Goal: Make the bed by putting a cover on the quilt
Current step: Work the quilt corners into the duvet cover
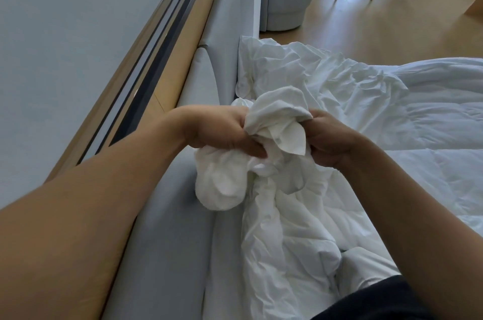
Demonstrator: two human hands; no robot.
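1 white quilt lies spread over the bed at right, and 1 crumpled white cover is heaped against 1 grey padded headboard at left; 1 round grey stool stands on the wooden floor beyond. 2 bare hands meet over the cover beside the headboard. The left hand has its fingers curled tight round a bunch of the cover, and the right hand pinches the same bunch, with 1 corner poking out between them.

A thin white crumpled fabric cover lies rumpled, one corner bunched and raised, beside a puffy white stitched quilt spread flat.
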